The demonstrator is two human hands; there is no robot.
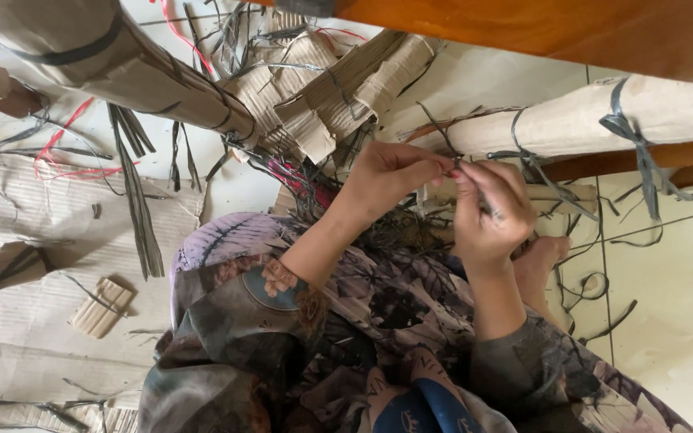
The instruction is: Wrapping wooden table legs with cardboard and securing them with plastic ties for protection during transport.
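The left hand (387,178) and right hand (491,210) meet fingertip to fingertip, both pinched on a thin dark strap (465,163) in front of a wrapped leg (595,120). Below them lies a floral skirt (346,321); cardboard (34,321) covers the floor (667,305); a bare foot (541,265) shows beside the right wrist.

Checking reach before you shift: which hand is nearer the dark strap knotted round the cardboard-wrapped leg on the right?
Right. The right hand pinches thin strands just left of the dark strap; the left hand is farther left.
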